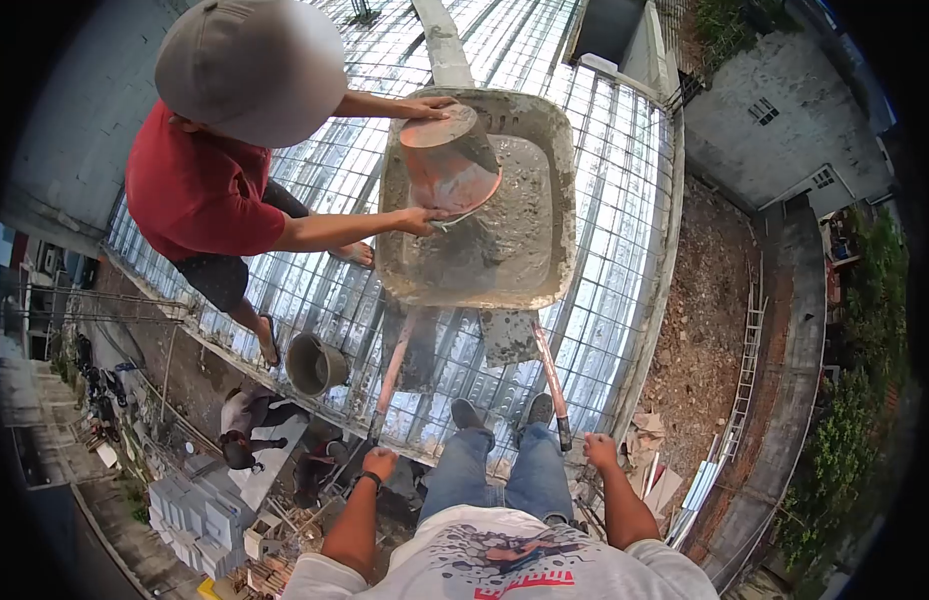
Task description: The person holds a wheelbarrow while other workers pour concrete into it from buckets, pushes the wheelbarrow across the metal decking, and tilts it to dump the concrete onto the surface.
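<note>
A wheelbarrow [562, 215] with wet grey concrete in its tray stands before me, its handles pointing toward me. My left hand [380, 461] is curled closed just behind the end of the left handle [392, 375]. My right hand [600, 450] is also curled closed, a little to the right of the right handle's dark grip [564, 432]. Neither hand shows anything in it. Over the tray, a co-worker in a red shirt [199, 195] holds a tilted orange bucket [449, 178] with both hands, its mouth toward the concrete [524, 220].
Steel mesh over shiny metal decking [614, 220] lies under the wheelbarrow and my feet. A grey bucket [316, 365] stands near the deck's left edge. Below are more people [246, 425], stacked blocks [199, 515] and a ladder [749, 350]. The deck drops off on both sides.
</note>
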`<act>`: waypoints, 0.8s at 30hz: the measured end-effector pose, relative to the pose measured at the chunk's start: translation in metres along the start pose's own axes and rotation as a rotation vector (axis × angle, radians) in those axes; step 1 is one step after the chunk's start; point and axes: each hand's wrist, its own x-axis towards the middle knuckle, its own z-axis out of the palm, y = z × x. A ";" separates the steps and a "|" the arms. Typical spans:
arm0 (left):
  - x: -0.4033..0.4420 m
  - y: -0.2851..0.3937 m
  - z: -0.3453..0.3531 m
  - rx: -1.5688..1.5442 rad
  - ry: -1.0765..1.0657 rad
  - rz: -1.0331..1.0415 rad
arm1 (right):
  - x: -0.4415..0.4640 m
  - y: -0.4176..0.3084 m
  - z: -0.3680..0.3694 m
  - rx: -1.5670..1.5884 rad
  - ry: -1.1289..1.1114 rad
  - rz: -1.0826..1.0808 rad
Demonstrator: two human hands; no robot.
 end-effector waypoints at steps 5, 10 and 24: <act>0.004 0.061 0.030 -0.152 -0.101 0.192 | -0.025 -0.049 0.040 -0.021 -0.142 -0.084; -0.011 0.092 0.050 -0.126 -0.080 0.269 | -0.004 -0.043 0.040 -0.114 -0.213 -0.142; -0.058 0.029 0.140 0.071 0.021 0.060 | 0.061 -0.008 -0.090 0.022 -0.188 0.099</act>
